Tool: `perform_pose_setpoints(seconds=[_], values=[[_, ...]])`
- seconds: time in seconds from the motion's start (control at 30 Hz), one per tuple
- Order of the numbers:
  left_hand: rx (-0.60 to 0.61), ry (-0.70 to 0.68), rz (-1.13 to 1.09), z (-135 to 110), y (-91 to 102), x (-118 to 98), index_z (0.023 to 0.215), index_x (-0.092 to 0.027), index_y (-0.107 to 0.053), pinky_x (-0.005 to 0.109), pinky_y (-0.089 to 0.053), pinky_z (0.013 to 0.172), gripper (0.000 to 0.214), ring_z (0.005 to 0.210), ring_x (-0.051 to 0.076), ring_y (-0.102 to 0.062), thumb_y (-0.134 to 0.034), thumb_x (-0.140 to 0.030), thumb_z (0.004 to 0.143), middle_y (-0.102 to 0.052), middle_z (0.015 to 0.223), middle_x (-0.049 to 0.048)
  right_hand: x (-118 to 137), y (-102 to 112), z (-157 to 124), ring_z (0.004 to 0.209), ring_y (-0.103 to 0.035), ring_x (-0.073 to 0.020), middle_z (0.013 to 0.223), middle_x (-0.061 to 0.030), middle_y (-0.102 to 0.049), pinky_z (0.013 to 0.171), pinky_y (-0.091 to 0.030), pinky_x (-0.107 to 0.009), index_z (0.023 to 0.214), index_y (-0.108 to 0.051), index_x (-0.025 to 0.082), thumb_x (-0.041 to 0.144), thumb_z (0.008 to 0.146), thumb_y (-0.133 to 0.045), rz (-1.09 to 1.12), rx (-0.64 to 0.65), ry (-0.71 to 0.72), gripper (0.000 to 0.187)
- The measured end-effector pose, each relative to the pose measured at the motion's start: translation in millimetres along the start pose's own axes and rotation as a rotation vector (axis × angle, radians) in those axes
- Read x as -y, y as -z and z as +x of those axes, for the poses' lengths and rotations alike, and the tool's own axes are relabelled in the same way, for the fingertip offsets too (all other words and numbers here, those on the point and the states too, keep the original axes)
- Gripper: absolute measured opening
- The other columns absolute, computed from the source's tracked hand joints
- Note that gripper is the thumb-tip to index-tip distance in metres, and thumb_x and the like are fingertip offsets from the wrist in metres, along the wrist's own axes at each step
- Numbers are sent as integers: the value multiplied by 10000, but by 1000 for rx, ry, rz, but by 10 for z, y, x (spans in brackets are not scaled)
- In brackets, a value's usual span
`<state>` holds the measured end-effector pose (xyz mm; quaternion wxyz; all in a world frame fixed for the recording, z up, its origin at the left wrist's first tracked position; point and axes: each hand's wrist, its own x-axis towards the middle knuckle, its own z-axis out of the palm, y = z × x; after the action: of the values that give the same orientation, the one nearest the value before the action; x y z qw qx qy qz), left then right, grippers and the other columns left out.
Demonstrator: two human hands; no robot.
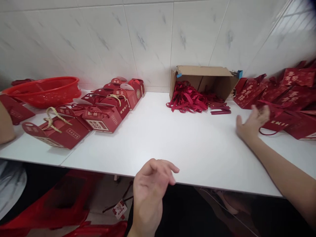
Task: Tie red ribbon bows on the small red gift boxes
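Note:
My left hand point(151, 187) hovers at the table's front edge, palm turned up, fingers loosely bent and apart, with nothing in it. Over on the right, my right hand point(254, 125) reaches out with spread fingers, slightly blurred. It is beside a pile of red gift boxes point(277, 123); whether the fingertips touch a box I cannot tell. A thin dark red cord loop point(269, 133) lies just right of that hand. Dark red ribbons point(189, 98) spill from a cardboard box point(204, 70) lying on its side at the back.
On the left of the white table point(172, 141) stand several red gift boxes point(106, 115) with cord handles, and a red plastic basin point(46, 92). Flat ribbon strips point(220, 110) lie before the cardboard box. Part of another person's arm point(6, 125) shows at the left edge. A red stool point(61, 200) stands below.

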<state>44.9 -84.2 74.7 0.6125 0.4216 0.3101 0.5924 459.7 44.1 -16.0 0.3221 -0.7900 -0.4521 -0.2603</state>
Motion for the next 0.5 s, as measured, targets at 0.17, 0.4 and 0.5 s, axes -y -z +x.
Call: perform_pose_setpoints(seconds=[0.17,0.4,0.5], values=[[-129,-56,203,194,154,153,508,-191,-497,271,-465,712,276,669,157,-596,-641,-228,741,-512,504,-28,420,-262,123,1356,-115,-324,1483,-189,-107,1060,-183,-482,1371,-357,142,425,875,-403,-22,207,185,573],[-291,69,620,424,233,293,604,-196,-557,345,-479,817,205,813,237,-655,-702,-328,663,-689,696,27,447,-542,360,1192,-428,-300,1300,-161,-504,979,-326,-457,1199,-565,141,252,854,-404,30,397,141,397],[-273,178,737,460,266,377,662,-191,-631,373,-479,822,235,833,272,-664,-725,-405,633,-717,738,51,407,-526,349,1056,-532,-253,1128,-96,-631,935,-360,-420,1052,-658,193,226,840,-412,61,449,144,327]])
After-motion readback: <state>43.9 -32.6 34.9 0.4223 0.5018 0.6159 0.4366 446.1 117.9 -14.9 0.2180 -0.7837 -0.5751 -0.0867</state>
